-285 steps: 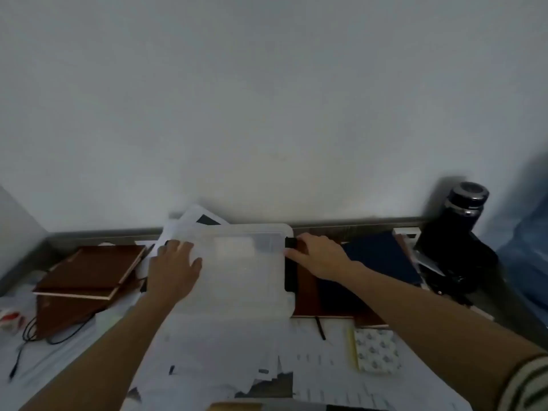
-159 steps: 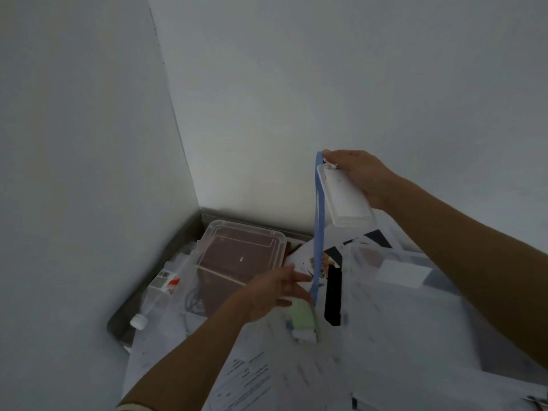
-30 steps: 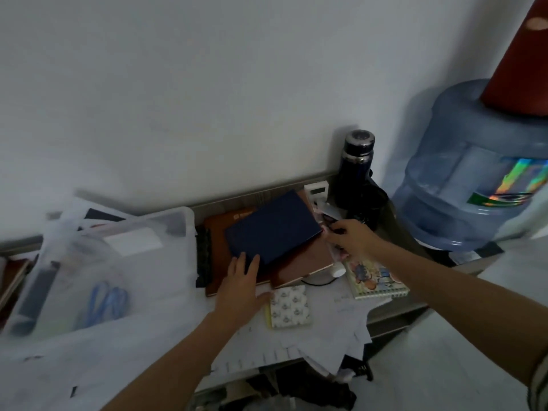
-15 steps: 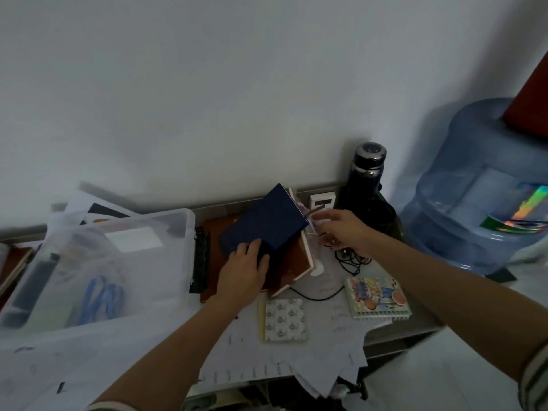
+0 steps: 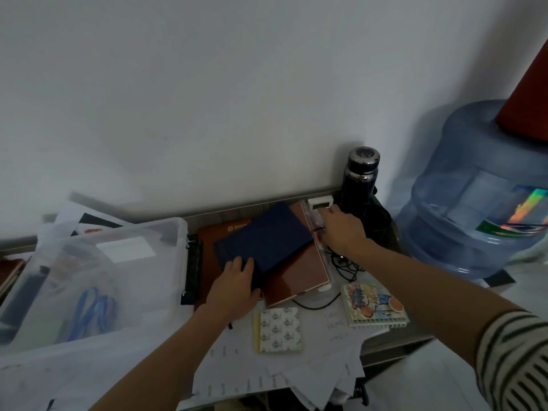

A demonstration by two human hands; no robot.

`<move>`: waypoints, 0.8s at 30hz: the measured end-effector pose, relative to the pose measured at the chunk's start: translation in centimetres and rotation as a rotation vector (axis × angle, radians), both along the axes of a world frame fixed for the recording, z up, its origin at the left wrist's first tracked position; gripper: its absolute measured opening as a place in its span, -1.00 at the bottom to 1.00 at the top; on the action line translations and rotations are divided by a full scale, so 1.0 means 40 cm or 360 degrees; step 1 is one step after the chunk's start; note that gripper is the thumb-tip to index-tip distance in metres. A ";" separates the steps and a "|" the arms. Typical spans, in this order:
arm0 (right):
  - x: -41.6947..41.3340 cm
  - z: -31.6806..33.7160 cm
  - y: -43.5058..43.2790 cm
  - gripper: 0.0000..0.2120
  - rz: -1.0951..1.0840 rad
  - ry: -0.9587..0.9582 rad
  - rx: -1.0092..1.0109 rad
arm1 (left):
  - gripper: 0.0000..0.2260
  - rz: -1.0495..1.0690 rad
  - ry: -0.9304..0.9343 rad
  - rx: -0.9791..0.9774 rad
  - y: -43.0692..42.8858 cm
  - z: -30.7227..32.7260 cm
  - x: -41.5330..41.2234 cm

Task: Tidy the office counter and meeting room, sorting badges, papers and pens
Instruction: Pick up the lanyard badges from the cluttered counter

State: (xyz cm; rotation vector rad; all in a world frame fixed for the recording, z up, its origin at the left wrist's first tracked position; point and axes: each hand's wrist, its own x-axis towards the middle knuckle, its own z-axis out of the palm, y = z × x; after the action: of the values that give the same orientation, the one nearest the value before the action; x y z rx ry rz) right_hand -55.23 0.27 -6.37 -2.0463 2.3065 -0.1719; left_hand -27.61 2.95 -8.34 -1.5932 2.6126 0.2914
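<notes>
Navy notebook under left fingers

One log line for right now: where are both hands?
left hand: flat on navy notebook | right hand: at brown notebook edge, grip unclear | clear bin: lanyard inside

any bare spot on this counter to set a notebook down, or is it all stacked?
No bare counter shows. The flattest free patch is the loose papers between the patterned notepad and the cartoon spiral notebook. It is crowded at the back: clear bin, stacked books under the left hand, cable, flask.
</notes>
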 end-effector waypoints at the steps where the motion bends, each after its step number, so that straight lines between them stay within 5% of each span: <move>1: 0.004 -0.004 -0.012 -0.53 0.0005 0.0093 -0.0004 | -0.32 -0.0011 -0.0003 0.0029 0.006 -0.004 0.000; 4: 0.003 0.000 -0.053 -0.53 0.0098 0.0224 0.0070 | -0.27 -0.0011 0.0000 0.0091 0.015 -0.012 0.008; 10: -0.024 0.025 -0.096 -0.88 0.0123 -0.0073 0.0248 | -0.26 -0.0007 0.0008 0.0159 0.007 -0.002 0.010; 14: -0.027 0.027 -0.100 -0.90 0.0043 -0.0552 0.0276 | -0.24 -0.0005 0.0008 0.0181 -0.001 0.001 0.014; 18: -0.021 0.106 -0.116 -0.86 -0.0125 -0.1261 -0.0059 | -0.25 -0.0013 0.0014 0.0205 -0.010 0.010 0.016; 24: -0.025 0.296 -0.107 -0.81 -0.0098 -0.1454 -0.0377 | -0.26 -0.0003 0.0042 0.0269 -0.017 0.022 0.020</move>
State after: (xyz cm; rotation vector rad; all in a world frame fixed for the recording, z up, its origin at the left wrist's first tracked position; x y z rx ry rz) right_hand -56.25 -4.01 5.46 -1.4679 1.7913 -1.1476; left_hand -26.80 2.27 -7.48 -1.5414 2.5313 0.5212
